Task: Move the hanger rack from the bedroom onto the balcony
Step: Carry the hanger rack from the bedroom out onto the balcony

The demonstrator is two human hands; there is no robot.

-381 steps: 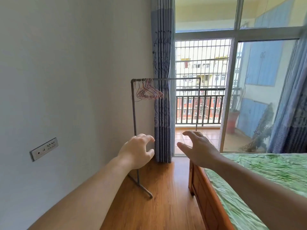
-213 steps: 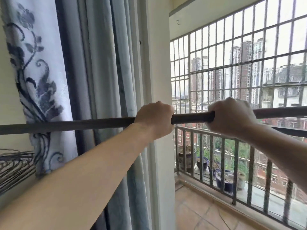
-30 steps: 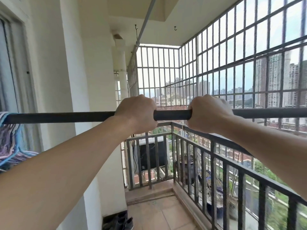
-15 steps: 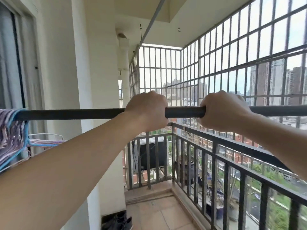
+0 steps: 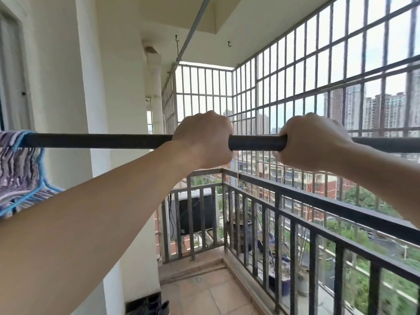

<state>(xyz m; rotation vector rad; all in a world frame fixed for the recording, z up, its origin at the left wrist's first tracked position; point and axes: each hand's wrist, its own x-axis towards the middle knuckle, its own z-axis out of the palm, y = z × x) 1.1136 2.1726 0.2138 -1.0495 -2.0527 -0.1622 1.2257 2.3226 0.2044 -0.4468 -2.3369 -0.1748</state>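
The balcony [image 5: 204, 294] fills the view: a tiled floor, a white wall on the left, a dark metal railing [image 5: 318, 201] along the right side and far end, and a pale security grille [image 5: 295, 76] rising above it to the ceiling. Beyond the bars stand apartment blocks and green trees.

The hanger rack [image 5: 256, 143] crosses the whole frame as 1 dark, round, horizontal top bar, matte and slightly worn, running from the left edge to the right edge at about mid-height, above the balcony floor. Only this top bar is visible; its legs and feet lie outside the frame, so whether they touch the floor cannot be told. At the bar's left end hangs a bunch of wire hangers [image 5: 20, 173], striped in purple and white tones with 1 blue one at the outside.

The left hand [image 5: 204, 142] is closed in a fist around the bar near its middle, knuckles up, forearm stretching back to the lower left. The right hand [image 5: 313, 142] is wrapped around the bar in the same way just to the right, with a short bare stretch of bar showing between the 2 hands.

At the foot of the wall, a pair of dark shoes [image 5: 154, 305] sits on the tiles.
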